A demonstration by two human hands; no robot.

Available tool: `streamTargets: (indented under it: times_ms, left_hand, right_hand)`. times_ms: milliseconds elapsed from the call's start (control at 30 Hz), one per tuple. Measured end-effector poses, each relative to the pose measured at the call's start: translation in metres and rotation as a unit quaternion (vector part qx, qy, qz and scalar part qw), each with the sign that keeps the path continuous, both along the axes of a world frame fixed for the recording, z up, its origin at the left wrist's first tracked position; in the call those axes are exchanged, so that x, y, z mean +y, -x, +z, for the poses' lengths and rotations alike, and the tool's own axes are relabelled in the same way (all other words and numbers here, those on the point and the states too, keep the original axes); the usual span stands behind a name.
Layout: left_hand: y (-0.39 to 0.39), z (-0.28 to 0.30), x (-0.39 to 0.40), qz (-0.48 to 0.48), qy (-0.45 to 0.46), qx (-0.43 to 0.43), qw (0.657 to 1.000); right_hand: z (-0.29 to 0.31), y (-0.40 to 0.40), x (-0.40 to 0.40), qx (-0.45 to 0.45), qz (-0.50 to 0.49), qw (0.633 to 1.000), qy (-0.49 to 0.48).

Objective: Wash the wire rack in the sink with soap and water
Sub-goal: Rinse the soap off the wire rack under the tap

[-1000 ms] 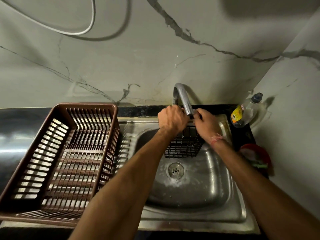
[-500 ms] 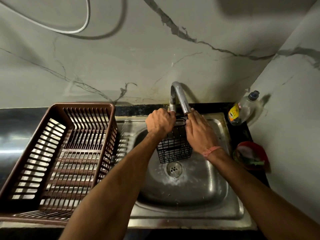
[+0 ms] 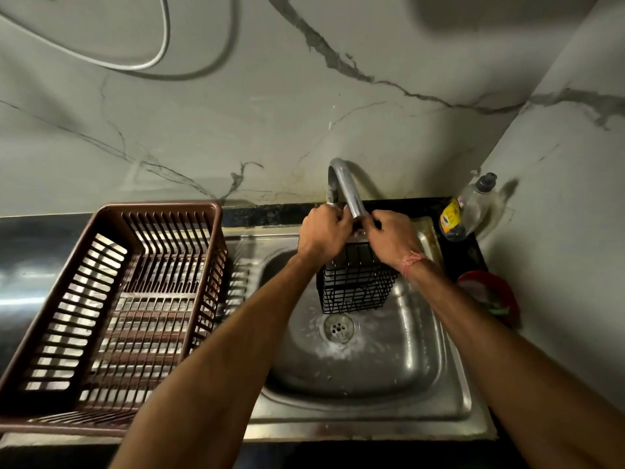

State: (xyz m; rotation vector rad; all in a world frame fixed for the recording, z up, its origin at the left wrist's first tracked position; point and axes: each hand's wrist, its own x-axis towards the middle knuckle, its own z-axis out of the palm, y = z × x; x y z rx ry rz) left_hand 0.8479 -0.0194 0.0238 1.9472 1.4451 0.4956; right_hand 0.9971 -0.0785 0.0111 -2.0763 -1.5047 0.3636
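A black wire rack hangs over the steel sink, just under the curved tap. My left hand grips the rack's top edge on the left. My right hand grips the top edge on the right, fingers curled at the spout's end. The rack's upper part is hidden behind both hands. Water and foam lie around the drain below the rack.
A brown plastic dish basket stands on the counter left of the sink. A clear soap bottle with a yellow label stands at the back right corner. A red dish sits on the right of the sink. Marble walls close in behind and to the right.
Both hands kept hold of the rack under the spout. The rack shifted left and then back to the right, and my right hand's fingers curled tighter at the top edge.
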Motion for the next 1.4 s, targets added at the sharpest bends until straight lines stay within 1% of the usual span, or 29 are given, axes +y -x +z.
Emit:
streamTargets:
  times_ms: [67, 133, 200, 267, 300, 333, 400, 433, 467, 500, 567, 667, 733, 767, 833, 900, 933, 1000, 1067, 1133, 1233, 1267, 1333, 1400]
  left_hand:
    - [0.007, -0.006, -0.001, 0.009, 0.040, -0.112, 0.993]
    - [0.014, -0.012, -0.008, 0.048, 0.089, -0.207, 0.973]
    - [0.017, -0.015, -0.017, 0.083, 0.135, -0.247, 0.956]
    - [0.019, -0.023, -0.018, 0.125, 0.169, -0.244, 0.947]
    - [0.018, -0.026, -0.017, 0.149, 0.186, -0.247, 0.939]
    - [0.016, -0.029, -0.017, 0.177, 0.198, -0.253, 0.930]
    - [0.008, -0.030, -0.017, 0.217, 0.200, -0.246, 0.923]
    - [0.004, -0.028, -0.017, 0.222, 0.196, -0.239, 0.925]
    - [0.001, -0.028, -0.016, 0.214, 0.193, -0.229, 0.930]
    - [-0.001, -0.029, -0.014, 0.200, 0.201, -0.221, 0.933]
    - [0.000, -0.033, -0.009, 0.165, 0.208, -0.221, 0.938]
    - [0.004, -0.033, -0.004, 0.174, 0.202, -0.218, 0.939]
    - [0.006, -0.035, -0.003, 0.170, 0.179, -0.220, 0.944]
    - [0.006, -0.035, -0.005, 0.163, 0.175, -0.219, 0.946]
    - [0.003, -0.039, -0.008, 0.148, 0.181, -0.215, 0.948]
    - [-0.003, -0.038, -0.010, 0.168, 0.184, -0.211, 0.945]
    - [-0.005, -0.033, -0.010, 0.187, 0.184, -0.211, 0.942]
    - [-0.010, -0.026, -0.007, 0.217, 0.188, -0.203, 0.936]
    - [-0.009, -0.022, -0.001, 0.224, 0.191, -0.201, 0.934]
    - [-0.007, -0.022, -0.001, 0.207, 0.181, -0.190, 0.942]
    - [-0.010, -0.026, -0.004, 0.157, 0.160, -0.131, 0.966]
    - [-0.010, -0.026, -0.006, 0.136, 0.154, -0.117, 0.972]
    - [-0.010, -0.027, -0.007, 0.121, 0.146, -0.124, 0.974]
    - [-0.004, -0.028, -0.006, 0.114, 0.158, -0.165, 0.967]
  right_hand:
    - [0.000, -0.006, 0.001, 0.050, -0.036, 0.998, 0.011]
    - [-0.004, -0.012, 0.002, 0.110, -0.061, 0.992, 0.033]
    - [-0.012, -0.014, 0.003, 0.187, -0.073, 0.978, 0.052]
    - [-0.013, -0.012, 0.000, 0.234, -0.074, 0.968, 0.057]
    - [-0.010, -0.008, -0.002, 0.229, -0.065, 0.970, 0.058]
    - [-0.005, 0.000, -0.004, 0.197, -0.046, 0.977, 0.059]
    - [0.004, 0.021, -0.008, 0.070, 0.017, 0.995, 0.063]
    - [0.005, 0.034, -0.012, 0.008, 0.046, 0.998, 0.052]
    - [0.004, 0.048, -0.017, -0.029, 0.058, 0.998, 0.022]
    - [0.004, 0.059, -0.024, -0.040, 0.053, 0.998, -0.012]
    - [0.005, 0.071, -0.037, -0.035, 0.041, 0.998, -0.037]
    - [0.000, 0.075, -0.065, -0.084, 0.112, 0.990, -0.036]
    - [-0.008, 0.069, -0.078, -0.080, 0.154, 0.984, -0.029]
    - [-0.010, 0.064, -0.078, -0.062, 0.146, 0.987, -0.022]
    - [-0.011, 0.051, -0.066, -0.026, 0.081, 0.996, -0.007]
    - [-0.002, 0.045, -0.052, -0.012, 0.034, 0.999, 0.015]
    - [0.001, 0.047, -0.049, -0.022, 0.034, 0.999, 0.023]
    - [0.007, 0.059, -0.057, -0.041, 0.042, 0.998, 0.005]
    - [0.010, 0.071, -0.075, -0.030, 0.053, 0.998, -0.011]
    - [0.011, 0.072, -0.081, -0.033, 0.070, 0.997, -0.004]
    - [0.015, 0.061, -0.058, -0.074, 0.066, 0.995, 0.006]
    - [0.018, 0.057, -0.047, -0.060, 0.061, 0.996, 0.010]
    - [0.021, 0.051, -0.030, -0.014, 0.062, 0.998, 0.024]
    - [0.023, 0.045, -0.020, -0.018, 0.081, 0.996, 0.018]
